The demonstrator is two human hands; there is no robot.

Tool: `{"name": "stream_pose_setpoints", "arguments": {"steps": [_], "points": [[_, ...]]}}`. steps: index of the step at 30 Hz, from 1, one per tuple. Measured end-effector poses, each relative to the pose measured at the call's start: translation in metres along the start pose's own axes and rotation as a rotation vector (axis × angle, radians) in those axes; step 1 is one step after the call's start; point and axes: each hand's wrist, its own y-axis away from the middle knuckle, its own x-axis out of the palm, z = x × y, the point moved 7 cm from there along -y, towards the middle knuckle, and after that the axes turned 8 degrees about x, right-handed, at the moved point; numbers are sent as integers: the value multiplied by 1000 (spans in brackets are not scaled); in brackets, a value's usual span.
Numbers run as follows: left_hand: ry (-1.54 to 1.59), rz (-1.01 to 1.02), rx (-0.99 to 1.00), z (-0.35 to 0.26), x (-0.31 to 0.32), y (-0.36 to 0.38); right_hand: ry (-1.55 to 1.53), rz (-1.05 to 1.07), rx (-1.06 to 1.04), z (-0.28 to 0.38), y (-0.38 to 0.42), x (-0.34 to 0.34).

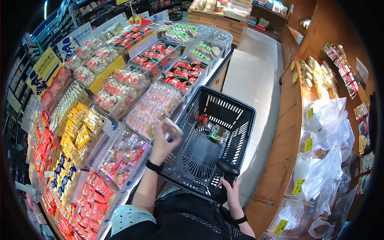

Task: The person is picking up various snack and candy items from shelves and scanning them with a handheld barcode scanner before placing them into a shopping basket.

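Observation:
My left hand, with a black band at the wrist, pinches a small clear-wrapped snack packet. It is held between the bin of similar clear packets and the left rim of a black shopping basket. My right hand is closed round the basket's black handle at the near right corner. Inside the basket lie a clear packet with a green label and a small red packet. The packet's exact contents in my left hand cannot be made out.
Sloping bins of wrapped snacks fill the left, with red packets, yellow packets and price signs. On the right, a wooden counter carries clear-bagged goods. A tiled aisle runs between them.

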Motion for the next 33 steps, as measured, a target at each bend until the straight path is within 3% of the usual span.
{"name": "stream_pose_setpoints", "arguments": {"steps": [2, 7, 9, 12, 16, 24, 26, 30, 33], "points": [[-266, -218, 68, 26, -43, -27, -120, 34, 34, -11, -3, -2], [-580, -238, 123, 53, -61, -64, -278, 44, 125, -5, 5, -2], [-662, -151, -16, 81, -55, -76, -326, 57, 151, 4, 7, 3], [-744, -117, -10, 107, -48, -93, -293, 13, 105, 7, 4, 5], [-913, 6, 45, 92, -33, -92, -201, -26, 43, -16, -5, 2], [-802, -35, 229, 85, -33, -73, -127, -130, 47, -9, -6, 7], [-844, -48, 147, 95, -36, -76, -170, -122, 4, -5, -7, 10], [-957, -55, 169, 98, -34, -96, -102, -162, -36, -10, -12, 10], [-934, -1, 37, 110, -24, -99, -136, -171, -38, -8, -12, 13]]}}
